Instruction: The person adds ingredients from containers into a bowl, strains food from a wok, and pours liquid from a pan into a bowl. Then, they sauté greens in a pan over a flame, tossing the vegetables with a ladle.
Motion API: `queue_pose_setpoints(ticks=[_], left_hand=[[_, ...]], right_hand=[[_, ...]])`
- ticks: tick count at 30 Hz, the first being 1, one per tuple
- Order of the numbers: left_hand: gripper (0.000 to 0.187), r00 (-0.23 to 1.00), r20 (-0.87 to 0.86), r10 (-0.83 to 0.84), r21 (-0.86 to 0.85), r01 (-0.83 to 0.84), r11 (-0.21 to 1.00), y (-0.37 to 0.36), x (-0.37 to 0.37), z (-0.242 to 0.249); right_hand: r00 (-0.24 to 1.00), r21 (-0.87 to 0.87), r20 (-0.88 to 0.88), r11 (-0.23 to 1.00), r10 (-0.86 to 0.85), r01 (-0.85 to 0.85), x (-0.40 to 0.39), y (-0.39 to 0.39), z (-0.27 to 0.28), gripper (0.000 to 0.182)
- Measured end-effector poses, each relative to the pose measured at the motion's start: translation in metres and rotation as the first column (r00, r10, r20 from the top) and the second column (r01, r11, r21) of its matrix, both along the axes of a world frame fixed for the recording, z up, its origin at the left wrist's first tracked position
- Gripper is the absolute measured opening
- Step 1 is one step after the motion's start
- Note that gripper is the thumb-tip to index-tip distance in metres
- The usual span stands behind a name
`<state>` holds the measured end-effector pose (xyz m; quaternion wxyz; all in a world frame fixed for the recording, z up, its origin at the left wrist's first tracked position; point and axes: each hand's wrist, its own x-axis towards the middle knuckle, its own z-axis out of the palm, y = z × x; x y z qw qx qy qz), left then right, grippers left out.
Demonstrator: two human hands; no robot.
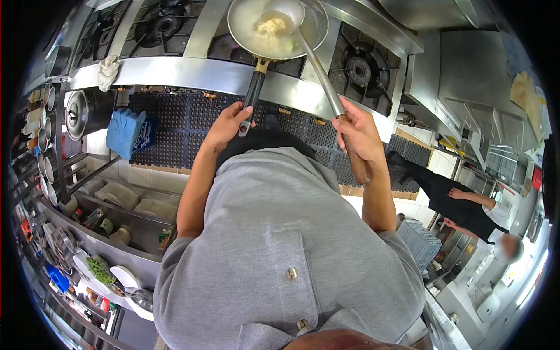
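Note:
My left hand [229, 126] is closed around the black end of the handle [254, 90] of a frying pan [319, 36]. The pan sits over the stove and holds a cloudy, pale liquid with a light clump of food [272, 27]. In my right hand [360, 131] is the brown wooden grip of a long ladle [319, 71]. Its steel shaft slants up and left to the ladle's bowl, which is inside the pan beside the food.
Bare burners [358, 69] flank the pan. A cloth [108, 72] hangs on the stove's front edge. On the left stand a lidded pot [81, 114], a blue bag [125, 133] and a steel counter with containers. Black mats [169, 131] cover the floor. Another person [446, 192] in a black apron stands right.

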<state>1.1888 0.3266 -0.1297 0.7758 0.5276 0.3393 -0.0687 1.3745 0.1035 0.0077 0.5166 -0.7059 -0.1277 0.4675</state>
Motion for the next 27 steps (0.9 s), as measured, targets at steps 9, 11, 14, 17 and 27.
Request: queue_pose_setpoints(ticks=[9, 11, 14, 17, 27], left_hand=[[0.025, 1.0, 0.006, 0.001, -0.031, -0.001, 1.0, 0.003, 0.003, 0.005], [0.026, 1.0, 0.006, -0.004, -0.035, 0.004, 0.999, 0.006, 0.002, 0.005], [0.027, 0.997, 0.013, -0.07, -0.032, 0.07, 0.997, 0.01, 0.002, 0.005], [0.026, 0.998, 0.003, -0.068, -0.03, 0.068, 0.997, 0.01, 0.003, 0.008], [0.024, 0.984, 0.011, -0.177, 0.004, 0.177, 0.984, 0.018, 0.003, -0.003]], right_hand=[[0.988, 0.059, -0.137, 0.995, -0.074, 0.083, -0.003, 0.01, 0.005, 0.057], [0.996, 0.045, -0.072, 0.998, -0.049, 0.052, -0.01, 0.013, 0.002, 0.057], [1.0, 0.017, 0.008, 0.999, -0.027, 0.027, -0.016, 0.018, 0.002, 0.057], [0.999, -0.012, 0.032, 0.999, -0.04, 0.041, -0.02, 0.021, 0.003, 0.057], [0.994, 0.016, -0.043, 0.995, -0.099, 0.099, -0.023, 0.023, -0.001, 0.059]])
